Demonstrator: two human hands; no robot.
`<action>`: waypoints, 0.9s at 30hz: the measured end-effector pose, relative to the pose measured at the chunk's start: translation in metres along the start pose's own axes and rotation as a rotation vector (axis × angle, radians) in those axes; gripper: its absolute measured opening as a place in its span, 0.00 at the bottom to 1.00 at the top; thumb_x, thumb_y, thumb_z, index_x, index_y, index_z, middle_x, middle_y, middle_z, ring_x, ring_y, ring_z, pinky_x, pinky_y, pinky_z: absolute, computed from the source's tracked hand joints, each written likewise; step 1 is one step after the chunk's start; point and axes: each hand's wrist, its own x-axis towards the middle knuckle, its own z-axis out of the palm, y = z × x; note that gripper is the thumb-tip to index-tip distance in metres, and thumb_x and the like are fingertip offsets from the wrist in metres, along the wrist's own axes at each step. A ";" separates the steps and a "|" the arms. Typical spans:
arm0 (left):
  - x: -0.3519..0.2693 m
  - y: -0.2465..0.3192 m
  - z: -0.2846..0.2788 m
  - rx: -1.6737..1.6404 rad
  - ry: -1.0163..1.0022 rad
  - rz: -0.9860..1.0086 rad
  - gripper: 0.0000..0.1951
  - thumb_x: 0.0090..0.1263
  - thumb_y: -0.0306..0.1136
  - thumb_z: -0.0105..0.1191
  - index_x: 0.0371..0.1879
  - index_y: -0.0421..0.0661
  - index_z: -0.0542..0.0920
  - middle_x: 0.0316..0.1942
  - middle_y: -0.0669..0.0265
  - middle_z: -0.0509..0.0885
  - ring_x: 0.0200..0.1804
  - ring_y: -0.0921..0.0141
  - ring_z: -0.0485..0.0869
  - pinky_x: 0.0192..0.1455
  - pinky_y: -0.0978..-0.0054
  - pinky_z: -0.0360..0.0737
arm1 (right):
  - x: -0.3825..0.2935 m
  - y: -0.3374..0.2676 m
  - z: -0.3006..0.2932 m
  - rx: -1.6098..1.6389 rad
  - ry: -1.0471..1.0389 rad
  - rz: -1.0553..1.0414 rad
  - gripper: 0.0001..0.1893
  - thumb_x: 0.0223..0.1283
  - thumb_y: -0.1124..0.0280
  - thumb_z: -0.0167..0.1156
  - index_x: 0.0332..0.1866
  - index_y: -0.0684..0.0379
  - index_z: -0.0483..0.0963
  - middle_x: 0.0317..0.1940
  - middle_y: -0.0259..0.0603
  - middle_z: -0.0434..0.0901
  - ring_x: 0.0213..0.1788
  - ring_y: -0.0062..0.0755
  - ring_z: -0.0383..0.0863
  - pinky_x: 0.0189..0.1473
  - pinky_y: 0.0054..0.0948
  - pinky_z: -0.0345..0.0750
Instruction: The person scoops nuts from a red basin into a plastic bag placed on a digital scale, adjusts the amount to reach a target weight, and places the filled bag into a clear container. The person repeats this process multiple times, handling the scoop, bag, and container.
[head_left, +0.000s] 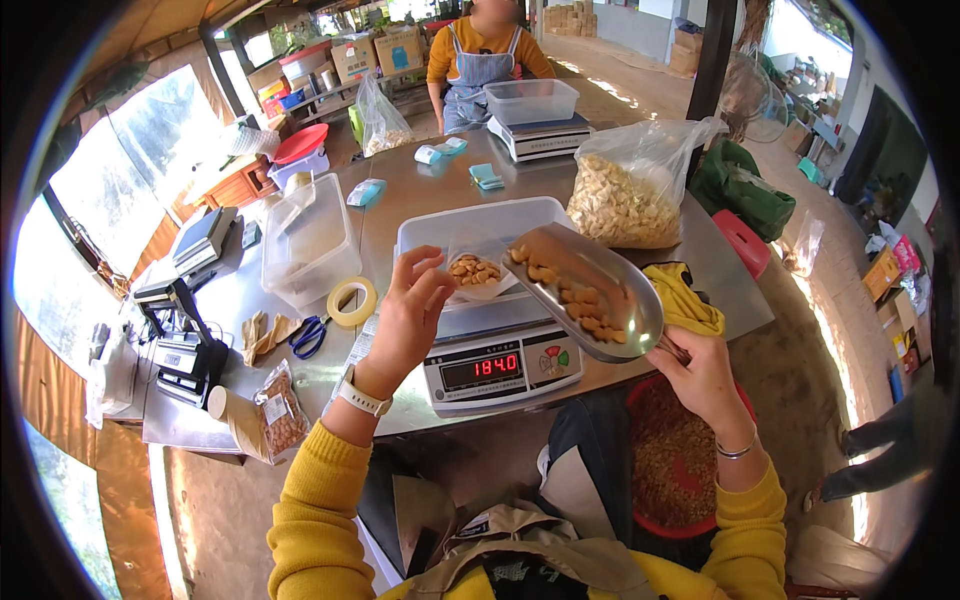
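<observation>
My right hand (701, 375) grips the handle of a metal scoop (630, 292), which is tilted with its mouth towards the upper left. Several brown nut-like pieces (581, 300) lie in the scoop. Just left of the scoop's mouth, a clear plastic bag (504, 287) with similar pieces (474, 271) in its bottom sits in a translucent plastic tub (480, 211). That tub stands on a digital weighing scale (502, 371) with lit red digits. My left hand (409, 311) is beside the bag, fingers bent and apart, with nothing visible in them.
A large bag of pale dried slices (630, 199) stands right of the tub; a yellow cloth (684, 296) lies below it. Left are a tape roll (351, 301), blue-handled scissors (307, 336) and another clear tub (311, 240). A red basin (671, 457) is below the table. Opposite stands a person (480, 67).
</observation>
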 end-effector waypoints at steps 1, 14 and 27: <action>0.000 0.000 -0.001 0.027 -0.017 0.022 0.06 0.63 0.20 0.57 0.36 0.44 0.78 0.56 0.57 0.72 0.54 0.56 0.80 0.51 0.64 0.79 | -0.002 -0.002 -0.002 0.041 0.017 -0.009 0.09 0.58 0.73 0.63 0.38 0.68 0.76 0.17 0.43 0.69 0.19 0.25 0.63 0.24 0.26 0.66; -0.008 0.018 -0.011 0.120 -0.129 -0.007 0.34 0.54 0.21 0.64 0.64 0.53 0.70 0.70 0.55 0.59 0.70 0.53 0.62 0.68 0.58 0.67 | -0.036 0.001 -0.043 -0.083 0.021 0.147 0.09 0.56 0.77 0.64 0.35 0.70 0.73 0.18 0.34 0.55 0.23 0.19 0.55 0.25 0.21 0.60; -0.008 0.019 -0.026 0.182 -0.055 -0.007 0.31 0.56 0.22 0.64 0.62 0.53 0.73 0.69 0.55 0.60 0.71 0.53 0.62 0.69 0.56 0.67 | -0.038 -0.015 -0.056 -0.133 -0.067 0.151 0.09 0.58 0.76 0.63 0.39 0.71 0.75 0.19 0.31 0.62 0.25 0.15 0.60 0.27 0.20 0.62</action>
